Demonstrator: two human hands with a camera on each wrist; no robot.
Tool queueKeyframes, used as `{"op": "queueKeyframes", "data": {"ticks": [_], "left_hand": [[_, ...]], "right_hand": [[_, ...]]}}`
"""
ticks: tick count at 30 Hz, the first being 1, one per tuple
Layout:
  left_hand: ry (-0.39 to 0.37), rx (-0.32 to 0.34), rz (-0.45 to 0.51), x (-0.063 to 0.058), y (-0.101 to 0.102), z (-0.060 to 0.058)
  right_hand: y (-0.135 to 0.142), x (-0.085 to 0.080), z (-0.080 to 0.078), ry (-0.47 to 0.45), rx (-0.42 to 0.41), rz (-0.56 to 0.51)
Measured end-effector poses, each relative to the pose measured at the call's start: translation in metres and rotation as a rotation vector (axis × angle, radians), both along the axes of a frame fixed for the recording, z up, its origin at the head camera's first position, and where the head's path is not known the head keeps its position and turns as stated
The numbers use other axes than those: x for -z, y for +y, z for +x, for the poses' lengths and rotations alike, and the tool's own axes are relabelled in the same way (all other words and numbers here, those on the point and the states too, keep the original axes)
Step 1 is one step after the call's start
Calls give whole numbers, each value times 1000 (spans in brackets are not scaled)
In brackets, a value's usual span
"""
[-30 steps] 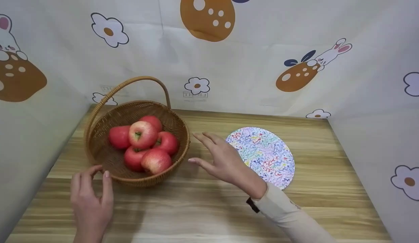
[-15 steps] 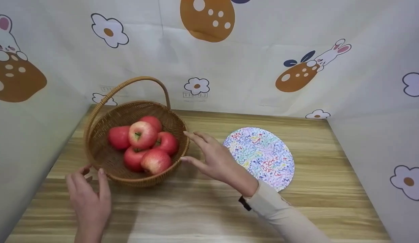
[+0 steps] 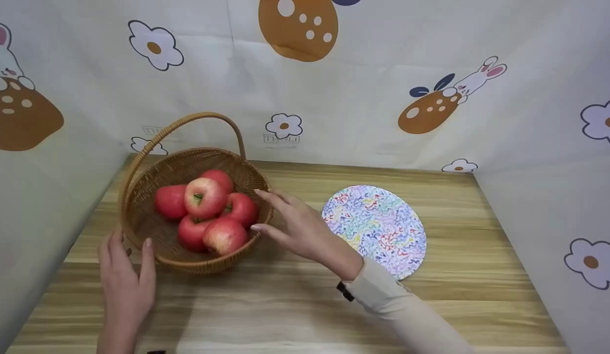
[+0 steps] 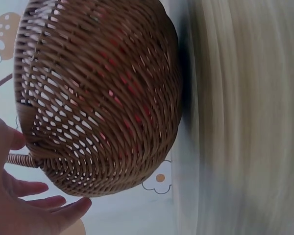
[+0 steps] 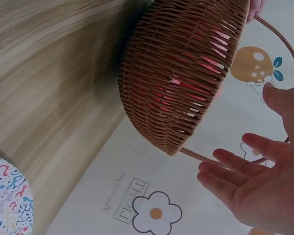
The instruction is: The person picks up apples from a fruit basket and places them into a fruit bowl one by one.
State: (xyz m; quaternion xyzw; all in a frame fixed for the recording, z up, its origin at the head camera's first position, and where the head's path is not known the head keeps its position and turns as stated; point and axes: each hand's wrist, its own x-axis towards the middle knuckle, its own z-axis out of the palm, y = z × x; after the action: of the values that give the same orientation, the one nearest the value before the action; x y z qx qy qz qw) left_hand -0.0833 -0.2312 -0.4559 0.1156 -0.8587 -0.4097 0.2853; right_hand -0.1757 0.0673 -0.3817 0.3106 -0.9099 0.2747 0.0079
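Observation:
A brown wicker basket (image 3: pixel 196 265) with a tall arched handle (image 3: pixel 184 119) stands at the left of the table, holding several red apples (image 3: pixel 205 196). My left hand (image 3: pixel 125 282) is at the basket's front-left side, its thumb and fingers spread apart. In the left wrist view those fingers (image 4: pixel 71 215) lie beside the woven wall, close to the handle's foot. My right hand (image 3: pixel 305 231) reaches over the basket's right rim in the head view, thumb and fingers extended. Seen from the right wrist, its palm (image 5: pixel 269 196) faces the basket with nothing gripped.
To the right of the basket lies a flat round disc (image 3: pixel 383 231) with a multicoloured squiggle pattern, partly behind the right forearm. Pale printed cloth walls (image 3: pixel 354 88) enclose the wooden table (image 3: pixel 462 236) at the back and both sides.
My right hand has moved left, from beside the basket to overlapping its rim. The left hand's fingers have shifted slightly along the basket's side. Basket and apples stay put.

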Motion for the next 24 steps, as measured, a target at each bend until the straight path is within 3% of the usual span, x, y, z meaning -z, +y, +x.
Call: {"op": "queueKeyframes", "data": {"ticks": [8, 17, 24], "left_hand": [[-42, 58, -25, -1, -11, -5], [58, 69, -48, 1, -11, -12], [77, 106, -29, 4, -12, -19]], "right_hand": [[-8, 1, -5, 10, -15, 9], [-21, 2, -12, -11, -42, -11], [-30, 2, -15, -20, -60, -29]]}}
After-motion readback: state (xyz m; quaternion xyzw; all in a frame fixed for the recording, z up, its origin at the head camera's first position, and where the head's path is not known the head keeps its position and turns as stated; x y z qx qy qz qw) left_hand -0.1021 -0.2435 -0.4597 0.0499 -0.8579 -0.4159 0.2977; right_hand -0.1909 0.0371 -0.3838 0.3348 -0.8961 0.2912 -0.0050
